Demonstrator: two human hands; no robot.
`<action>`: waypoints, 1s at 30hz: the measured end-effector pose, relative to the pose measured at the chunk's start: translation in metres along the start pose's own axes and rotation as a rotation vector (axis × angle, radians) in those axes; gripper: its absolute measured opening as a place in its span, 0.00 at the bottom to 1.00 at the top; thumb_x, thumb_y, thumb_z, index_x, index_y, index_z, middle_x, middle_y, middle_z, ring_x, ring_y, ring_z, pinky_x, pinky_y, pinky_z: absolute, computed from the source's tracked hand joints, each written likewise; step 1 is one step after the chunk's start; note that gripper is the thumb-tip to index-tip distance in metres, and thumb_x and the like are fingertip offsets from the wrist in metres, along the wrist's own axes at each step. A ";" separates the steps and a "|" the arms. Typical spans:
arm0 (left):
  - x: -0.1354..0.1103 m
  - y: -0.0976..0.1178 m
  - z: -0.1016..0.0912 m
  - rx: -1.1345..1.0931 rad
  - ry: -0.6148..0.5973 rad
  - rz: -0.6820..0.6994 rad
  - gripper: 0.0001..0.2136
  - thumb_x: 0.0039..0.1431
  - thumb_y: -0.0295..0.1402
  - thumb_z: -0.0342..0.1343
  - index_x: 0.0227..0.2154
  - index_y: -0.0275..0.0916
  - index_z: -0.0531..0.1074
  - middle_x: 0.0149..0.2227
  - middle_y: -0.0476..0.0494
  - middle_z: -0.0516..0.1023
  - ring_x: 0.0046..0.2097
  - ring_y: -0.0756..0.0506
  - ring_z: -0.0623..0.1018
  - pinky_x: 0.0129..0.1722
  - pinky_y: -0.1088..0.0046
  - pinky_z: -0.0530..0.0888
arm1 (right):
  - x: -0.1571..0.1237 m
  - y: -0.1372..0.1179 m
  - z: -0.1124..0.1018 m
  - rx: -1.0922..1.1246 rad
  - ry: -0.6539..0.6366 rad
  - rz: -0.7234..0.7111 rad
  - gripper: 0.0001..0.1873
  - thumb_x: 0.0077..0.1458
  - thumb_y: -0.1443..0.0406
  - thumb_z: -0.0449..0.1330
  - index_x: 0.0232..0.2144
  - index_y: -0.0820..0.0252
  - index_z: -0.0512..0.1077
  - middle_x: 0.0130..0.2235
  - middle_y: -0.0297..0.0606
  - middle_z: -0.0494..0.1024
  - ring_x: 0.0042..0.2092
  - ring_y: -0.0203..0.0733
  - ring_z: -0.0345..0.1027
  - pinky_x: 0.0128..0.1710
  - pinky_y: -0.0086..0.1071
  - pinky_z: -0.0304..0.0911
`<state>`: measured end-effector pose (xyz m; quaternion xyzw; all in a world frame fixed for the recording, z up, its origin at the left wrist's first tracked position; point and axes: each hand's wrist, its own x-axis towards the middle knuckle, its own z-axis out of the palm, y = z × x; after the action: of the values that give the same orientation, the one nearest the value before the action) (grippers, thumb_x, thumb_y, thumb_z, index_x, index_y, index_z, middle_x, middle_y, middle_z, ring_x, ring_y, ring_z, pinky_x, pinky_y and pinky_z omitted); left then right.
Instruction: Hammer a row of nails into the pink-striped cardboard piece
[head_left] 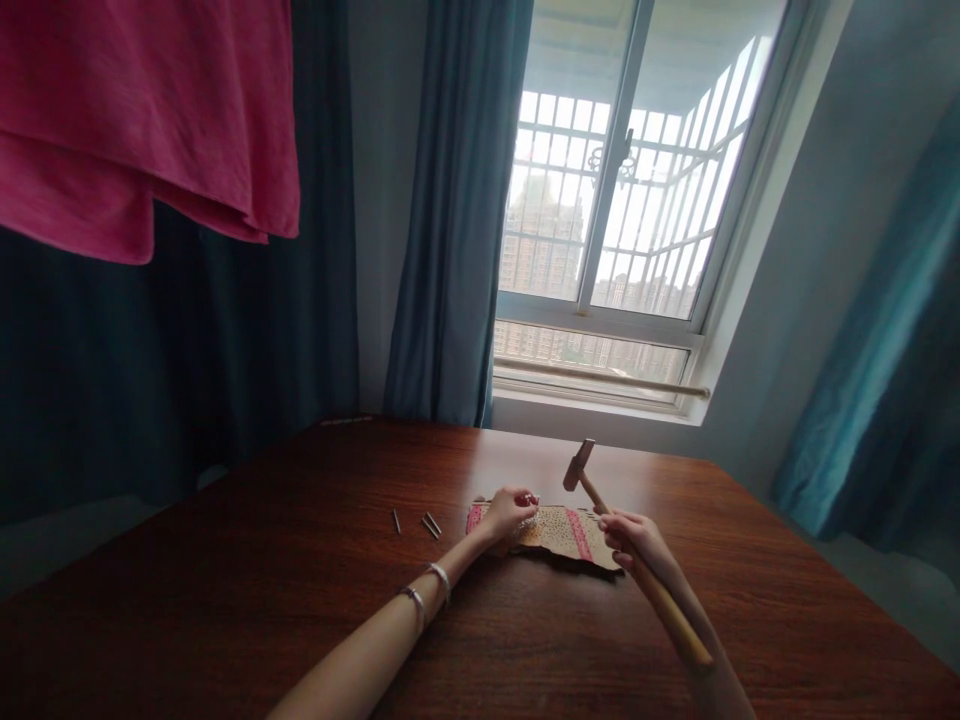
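Note:
My right hand is closed round the wooden handle of a hammer, its head raised above the table on the far side of the hand. Fingers bent together, my left hand rests at the left part of a flat tan piece marked with dark dots and pink bands. Something small, whitish and shiny shows at those fingertips, too small to make out. The piece has a ragged, dark near edge and lies on the table. Left of my left hand are several thin metal rods, like nails or punches.
A brown wooden table spreads beneath both hands. Behind it stand a barred window and a blue curtain. Pink cloth hangs at the upper left. A thin pale strip lies by the table's far left edge.

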<state>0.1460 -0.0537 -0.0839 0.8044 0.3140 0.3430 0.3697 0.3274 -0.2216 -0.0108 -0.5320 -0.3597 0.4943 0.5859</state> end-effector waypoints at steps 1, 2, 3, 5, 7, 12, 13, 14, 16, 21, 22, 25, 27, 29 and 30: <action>0.000 0.000 0.000 0.004 0.001 0.003 0.12 0.47 0.34 0.54 0.30 0.31 0.76 0.27 0.43 0.77 0.30 0.48 0.74 0.29 0.78 0.66 | -0.003 -0.001 0.005 0.005 -0.041 0.017 0.13 0.34 0.62 0.63 0.24 0.64 0.68 0.20 0.29 0.63 0.18 0.26 0.52 0.11 0.21 0.44; 0.000 0.000 0.000 0.010 0.003 0.007 0.12 0.47 0.34 0.54 0.30 0.31 0.76 0.27 0.43 0.77 0.31 0.48 0.74 0.29 0.78 0.66 | -0.006 -0.002 0.010 0.004 -0.073 0.029 0.12 0.35 0.62 0.63 0.22 0.64 0.67 0.19 0.29 0.62 0.18 0.26 0.52 0.11 0.20 0.44; 0.000 -0.001 -0.001 0.015 0.006 0.012 0.11 0.47 0.34 0.54 0.30 0.32 0.76 0.27 0.44 0.77 0.31 0.48 0.74 0.29 0.78 0.66 | -0.008 -0.003 0.015 0.003 -0.098 0.033 0.12 0.36 0.62 0.63 0.21 0.64 0.67 0.18 0.28 0.61 0.18 0.26 0.52 0.11 0.20 0.44; -0.001 -0.001 -0.001 0.020 0.007 0.017 0.11 0.47 0.34 0.54 0.30 0.32 0.76 0.28 0.44 0.77 0.31 0.48 0.74 0.29 0.78 0.66 | -0.011 -0.002 0.023 0.004 -0.132 0.027 0.11 0.37 0.62 0.63 0.23 0.64 0.67 0.17 0.27 0.60 0.17 0.26 0.52 0.10 0.20 0.43; -0.001 -0.001 -0.001 0.024 0.006 0.012 0.11 0.47 0.34 0.54 0.30 0.32 0.76 0.28 0.44 0.78 0.31 0.48 0.74 0.30 0.78 0.66 | -0.013 -0.001 0.028 -0.001 -0.150 0.031 0.13 0.37 0.62 0.62 0.26 0.64 0.68 0.17 0.26 0.60 0.17 0.27 0.52 0.10 0.20 0.44; -0.001 -0.001 0.000 0.029 0.002 0.011 0.11 0.47 0.35 0.54 0.30 0.33 0.76 0.28 0.45 0.78 0.31 0.48 0.74 0.30 0.78 0.67 | -0.012 0.001 0.030 -0.035 -0.170 0.031 0.16 0.37 0.61 0.62 0.30 0.65 0.70 0.17 0.26 0.60 0.17 0.28 0.52 0.10 0.21 0.46; -0.001 -0.001 0.000 0.025 0.000 0.015 0.11 0.47 0.35 0.54 0.30 0.33 0.76 0.28 0.45 0.78 0.31 0.48 0.74 0.30 0.78 0.67 | -0.012 0.001 0.030 -0.037 -0.170 0.023 0.16 0.37 0.61 0.62 0.30 0.65 0.70 0.17 0.27 0.60 0.17 0.28 0.53 0.10 0.21 0.46; 0.000 -0.002 0.000 0.020 -0.002 0.019 0.11 0.47 0.35 0.54 0.30 0.33 0.76 0.28 0.45 0.78 0.31 0.48 0.74 0.30 0.78 0.67 | -0.013 0.001 0.030 -0.040 -0.170 0.014 0.17 0.37 0.61 0.62 0.31 0.65 0.70 0.17 0.27 0.60 0.17 0.28 0.53 0.10 0.21 0.46; 0.000 -0.003 0.000 0.012 -0.002 0.027 0.11 0.47 0.34 0.54 0.30 0.33 0.76 0.28 0.45 0.78 0.31 0.48 0.74 0.30 0.78 0.67 | -0.014 0.000 0.032 -0.057 -0.174 0.000 0.17 0.38 0.60 0.62 0.31 0.65 0.71 0.16 0.27 0.60 0.17 0.29 0.53 0.10 0.21 0.46; 0.000 -0.001 0.001 -0.006 -0.001 0.027 0.11 0.47 0.34 0.54 0.29 0.32 0.76 0.27 0.44 0.78 0.30 0.48 0.74 0.30 0.78 0.67 | -0.017 0.000 0.035 -0.117 -0.169 -0.013 0.16 0.38 0.59 0.61 0.28 0.65 0.71 0.15 0.26 0.60 0.16 0.28 0.51 0.11 0.22 0.46; -0.001 -0.001 0.000 -0.005 -0.003 0.022 0.11 0.47 0.34 0.54 0.29 0.32 0.76 0.27 0.44 0.78 0.31 0.48 0.74 0.30 0.78 0.67 | -0.018 0.000 0.035 -0.120 -0.165 -0.018 0.16 0.38 0.58 0.61 0.28 0.65 0.71 0.15 0.27 0.60 0.16 0.28 0.51 0.11 0.22 0.45; -0.001 0.001 0.000 0.013 -0.006 0.004 0.11 0.47 0.34 0.53 0.30 0.33 0.76 0.28 0.45 0.78 0.31 0.48 0.74 0.31 0.78 0.67 | -0.018 0.000 0.035 -0.124 -0.164 -0.017 0.16 0.39 0.58 0.60 0.28 0.65 0.70 0.15 0.27 0.60 0.16 0.28 0.51 0.11 0.22 0.45; -0.001 0.001 0.000 0.030 -0.010 0.001 0.11 0.47 0.34 0.53 0.30 0.33 0.76 0.28 0.45 0.78 0.31 0.48 0.74 0.31 0.77 0.67 | -0.019 -0.001 0.036 -0.127 -0.161 -0.002 0.15 0.38 0.59 0.60 0.29 0.65 0.70 0.15 0.26 0.60 0.15 0.28 0.51 0.11 0.22 0.46; -0.001 0.001 -0.001 0.044 -0.011 -0.007 0.11 0.47 0.35 0.53 0.30 0.34 0.76 0.28 0.45 0.78 0.32 0.48 0.74 0.32 0.77 0.67 | -0.020 -0.003 0.037 -0.132 -0.156 0.006 0.15 0.38 0.60 0.60 0.29 0.64 0.70 0.14 0.26 0.60 0.15 0.28 0.51 0.10 0.22 0.46; -0.001 0.001 -0.001 0.050 -0.012 -0.014 0.11 0.47 0.35 0.53 0.30 0.34 0.76 0.29 0.46 0.78 0.32 0.48 0.74 0.32 0.77 0.68 | -0.020 -0.003 0.038 -0.131 -0.154 0.002 0.15 0.38 0.60 0.60 0.29 0.64 0.69 0.14 0.26 0.60 0.15 0.28 0.51 0.10 0.22 0.47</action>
<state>0.1450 -0.0551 -0.0827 0.8133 0.3259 0.3278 0.3534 0.2873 -0.2307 0.0011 -0.5300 -0.4348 0.5096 0.5201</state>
